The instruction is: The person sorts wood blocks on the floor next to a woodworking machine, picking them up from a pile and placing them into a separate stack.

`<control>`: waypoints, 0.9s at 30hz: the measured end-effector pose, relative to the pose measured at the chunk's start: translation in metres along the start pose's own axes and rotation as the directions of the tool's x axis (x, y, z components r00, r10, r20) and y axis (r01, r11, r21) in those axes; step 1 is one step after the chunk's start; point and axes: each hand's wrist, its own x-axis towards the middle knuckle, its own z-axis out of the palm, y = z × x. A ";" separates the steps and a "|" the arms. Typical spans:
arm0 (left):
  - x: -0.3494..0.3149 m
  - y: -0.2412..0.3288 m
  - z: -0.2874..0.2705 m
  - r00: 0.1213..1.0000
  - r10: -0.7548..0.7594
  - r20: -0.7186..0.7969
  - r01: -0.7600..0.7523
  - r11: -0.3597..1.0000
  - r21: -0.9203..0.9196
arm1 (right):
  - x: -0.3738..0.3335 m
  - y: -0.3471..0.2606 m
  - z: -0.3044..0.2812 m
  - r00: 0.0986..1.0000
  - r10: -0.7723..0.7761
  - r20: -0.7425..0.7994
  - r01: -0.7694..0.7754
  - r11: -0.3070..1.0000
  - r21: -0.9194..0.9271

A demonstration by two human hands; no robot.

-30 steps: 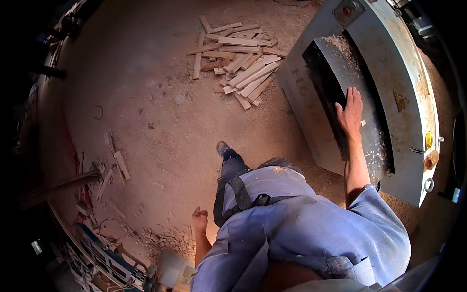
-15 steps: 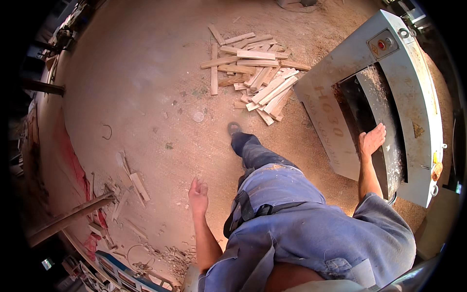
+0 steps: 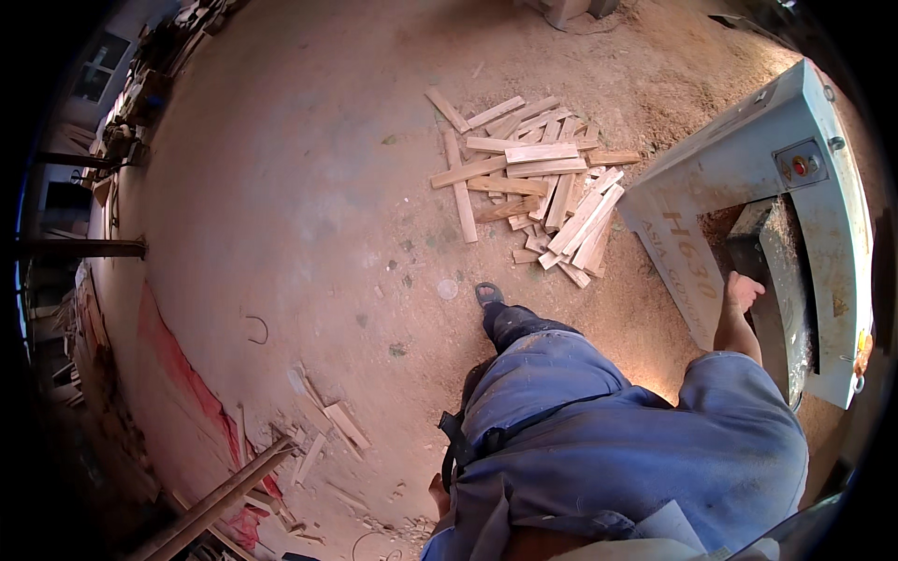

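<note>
My right hand (image 3: 745, 291) is at the dark metal chute (image 3: 779, 271) in the side of a tall grey machine (image 3: 692, 252). Its fingers look curled in against the chute's near edge. Whether they grip that edge or something small, I cannot make out. My left hand (image 3: 439, 494) hangs low beside my waist, mostly covered by my blue work shirt (image 3: 636, 458). Its fingers do not show. On the floor ahead, next to the machine, lies a loose pile of short wooden strips (image 3: 543, 159).
A red button panel (image 3: 800, 165) is on the machine's upper side. To the left are wood scraps (image 3: 346, 425), a red cloth (image 3: 192, 393) and a beam (image 3: 215, 500) jutting inward. A bent hook-shaped piece (image 3: 256, 329) lies on the dusty floor. Sawdust spreads around the machine.
My right hand has gone from lying spread on the chute to curled at its edge. My left arm has dropped back to my side. The view has shifted, moving pile and machine lower and rightward.
</note>
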 end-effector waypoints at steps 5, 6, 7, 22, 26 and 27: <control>0.057 0.102 -0.076 0.980 -0.095 -0.175 0.066 0.985 -0.161 | -0.228 -0.080 0.123 0.101 -0.800 0.592 0.657 0.501 0.563; 0.059 0.123 -0.094 0.965 -0.128 -0.227 0.058 0.955 -0.291 | -0.325 -0.131 0.053 -0.173 -0.717 0.676 0.662 0.423 0.618; 0.068 0.175 -0.102 0.970 -0.118 -0.211 0.025 0.917 -0.397 | -0.371 -0.159 0.007 -0.380 -0.633 0.675 0.790 0.158 0.593; 0.289 0.822 -0.335 0.558 0.819 -0.136 -0.796 0.481 -0.367 | -0.435 -0.213 0.104 0.533 -0.314 0.786 0.367 0.923 0.119; 0.228 1.012 -0.408 -0.141 0.967 -0.211 -0.929 -0.203 -0.309 | -0.489 -0.225 0.056 0.487 -0.644 0.590 0.575 0.745 0.339; 0.208 1.055 -0.410 -0.328 0.912 -0.246 -0.839 -0.401 -0.367 | -0.492 -0.207 0.056 0.515 -0.586 0.626 0.564 0.781 0.268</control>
